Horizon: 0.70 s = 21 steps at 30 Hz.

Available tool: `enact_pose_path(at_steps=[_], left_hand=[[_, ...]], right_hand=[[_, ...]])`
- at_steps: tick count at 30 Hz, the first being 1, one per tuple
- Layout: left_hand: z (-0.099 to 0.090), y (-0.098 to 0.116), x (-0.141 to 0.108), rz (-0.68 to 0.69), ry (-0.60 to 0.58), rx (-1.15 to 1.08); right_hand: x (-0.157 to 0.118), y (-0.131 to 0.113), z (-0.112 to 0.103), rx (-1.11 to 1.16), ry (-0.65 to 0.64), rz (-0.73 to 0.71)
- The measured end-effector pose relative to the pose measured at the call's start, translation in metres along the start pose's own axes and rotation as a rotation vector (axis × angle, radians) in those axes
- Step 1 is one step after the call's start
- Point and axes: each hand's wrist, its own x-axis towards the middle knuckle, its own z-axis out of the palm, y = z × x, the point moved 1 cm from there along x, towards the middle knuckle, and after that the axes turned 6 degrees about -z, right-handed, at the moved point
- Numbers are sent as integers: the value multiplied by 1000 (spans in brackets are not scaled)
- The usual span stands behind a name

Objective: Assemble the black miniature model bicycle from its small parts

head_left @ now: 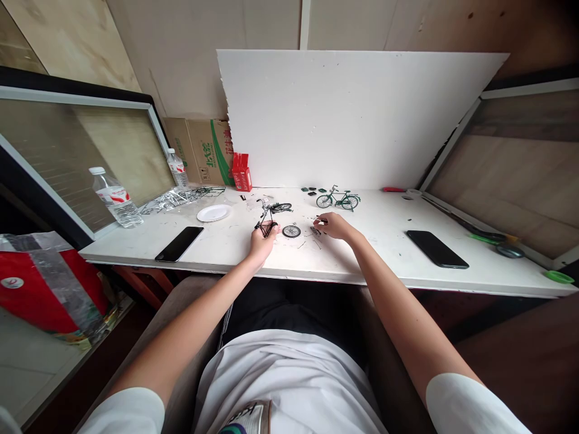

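My left hand [263, 243] is closed around the rear of a black model bicycle [268, 216], whose front wheel and handlebars point away from me. A loose spoked wheel [291, 231] lies flat on the table just right of that hand. My right hand [333, 226] hovers low over the table, fingers pinched together; a small dark piece seems to be at the fingertips, too small to name. Small dark parts [315, 231] and thin bits lie beneath it. Behind, a finished-looking green model bicycle [338, 198] stands upright.
Small dark green pieces [313, 190] lie at the back. A white paper plate [214, 213], part frames [181, 198], a phone [180, 243] and water bottles [118, 200] are left. Another phone [436, 248] and green-handled scissors [491, 241] are right. A white board [353, 114] leans behind.
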Motion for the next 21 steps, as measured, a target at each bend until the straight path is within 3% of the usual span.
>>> enact_pose_path(at_steps=[5,10,14,17,21], left_hand=[[-4,-1,3,-20,96,-39],[-5,2,3,-41,92,-83],[-5,8,4,-67,32,-100],[-11,15,8,-91,-12,-121],[-34,24,21,-250,-236,-170]], right_hand=[[0,3,0,27,31,-29],[2,10,-5,43,111,-58],[-1,11,-18,101,82,-7],[-7,14,-32,105,-37,32],[-14,25,-50,36,-164,159]])
